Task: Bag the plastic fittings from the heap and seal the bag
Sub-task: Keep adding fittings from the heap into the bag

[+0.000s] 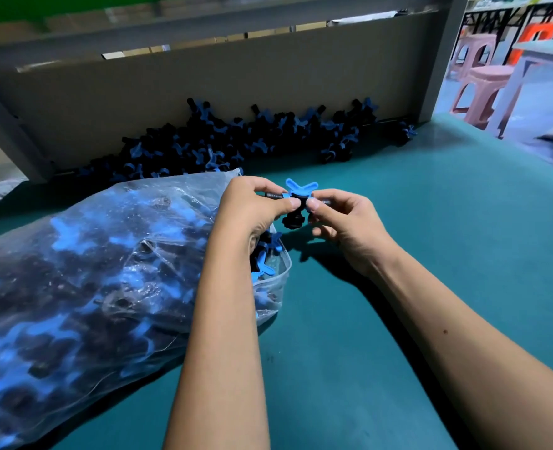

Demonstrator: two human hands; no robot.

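Pinching one black-and-blue fitting (296, 203) between left hand (255, 207) and right hand (343, 222), just beside filled bag (90, 271).

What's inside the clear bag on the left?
The clear bag is packed with blue-and-black plastic fittings, some showing at its open mouth. Glare blurs them; the lower layers are covered.

Your fitting (298, 203) is black with a bright blue handle; the table (398, 222) is teal, the stools (483, 89) pink.
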